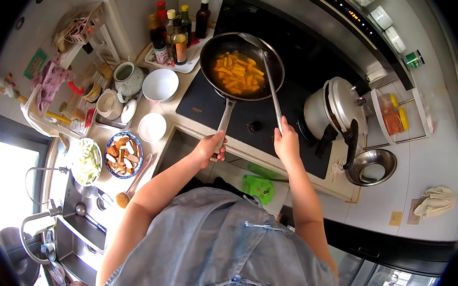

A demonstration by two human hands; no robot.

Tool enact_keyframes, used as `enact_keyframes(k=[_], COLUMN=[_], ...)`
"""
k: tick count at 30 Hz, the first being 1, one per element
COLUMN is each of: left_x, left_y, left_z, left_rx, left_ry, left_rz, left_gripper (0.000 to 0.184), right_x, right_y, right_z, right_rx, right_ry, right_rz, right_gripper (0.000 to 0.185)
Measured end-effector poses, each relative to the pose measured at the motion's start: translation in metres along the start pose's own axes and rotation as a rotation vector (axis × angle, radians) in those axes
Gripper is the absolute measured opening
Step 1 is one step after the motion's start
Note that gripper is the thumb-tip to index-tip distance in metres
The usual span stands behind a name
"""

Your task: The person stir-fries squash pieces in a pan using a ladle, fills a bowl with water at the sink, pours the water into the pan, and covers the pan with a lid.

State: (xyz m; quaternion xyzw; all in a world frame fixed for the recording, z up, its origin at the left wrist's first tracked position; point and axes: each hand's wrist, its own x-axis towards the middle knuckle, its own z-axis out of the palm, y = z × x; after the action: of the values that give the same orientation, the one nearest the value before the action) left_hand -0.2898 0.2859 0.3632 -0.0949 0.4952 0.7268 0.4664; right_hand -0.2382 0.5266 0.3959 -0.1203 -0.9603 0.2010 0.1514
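My left hand [210,149] is closed around the handle of a dark frying pan [207,73], which sits on the black stovetop. Orange-yellow strips of food [238,71] lie in liquid in the pan; what food they are I cannot tell for sure. In my right hand [286,139] is the upper end of a long metal spatula [271,80]. Its shaft crosses the pan's right side, and its head rests near the far rim, apart from most of the strips.
A pressure cooker [319,111] stands right of the pan, beside a steel bowl [386,157]. Leftward are sauce bottles [179,44], white bowls [160,85], a plate of brown-and-white chunks [122,156], a plate of pale green pieces [87,161] and the sink [70,249].
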Motion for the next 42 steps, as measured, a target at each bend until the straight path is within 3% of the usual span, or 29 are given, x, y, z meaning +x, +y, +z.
enact_keyframes(k=[5,13,16,19,27,30,37,42], left_x=[0.010,0.008,0.002,-0.014,-0.065,-0.073,-0.088,-0.092], left_y=[-0.004,-0.009,-0.019,-0.031,-0.076,-0.092,-0.111,-0.122], left_z=[-0.008,-0.021,-0.041,-0.068,-0.125,-0.126,-0.106,-0.095], left_rx=[-0.022,-0.195,-0.220,-0.198,-0.426,-0.497,-0.584,-0.623], left_ry=[-0.018,-0.004,-0.021,0.159,0.403,0.440,0.478,0.481], left_rz=[-0.020,-0.007,0.047,0.075,0.138,0.160,0.200,0.220], left_gripper=[0.037,0.045,0.045,0.046,0.043,0.043,0.039,0.036], right_x=[-0.021,-0.030,-0.027,-0.030,-0.024,-0.023,-0.009,0.000], right_y=[0.011,0.026,0.032,0.012,-0.004,0.002,0.022,0.034], right_z=[0.003,0.022,0.024,0.015,-0.020,-0.027,-0.025,-0.016], right_rx=[0.010,0.448,0.587,0.806,1.173,1.192,1.019,1.016], right_ry=[-0.025,-0.006,-0.096,-0.082,-0.388,-0.538,-0.397,-0.472], right_rz=[0.004,0.258,0.248,0.382,0.528,0.562,0.541,0.516], right_gripper=[0.040,0.040,0.038,0.034,0.007,0.009,0.008,0.005])
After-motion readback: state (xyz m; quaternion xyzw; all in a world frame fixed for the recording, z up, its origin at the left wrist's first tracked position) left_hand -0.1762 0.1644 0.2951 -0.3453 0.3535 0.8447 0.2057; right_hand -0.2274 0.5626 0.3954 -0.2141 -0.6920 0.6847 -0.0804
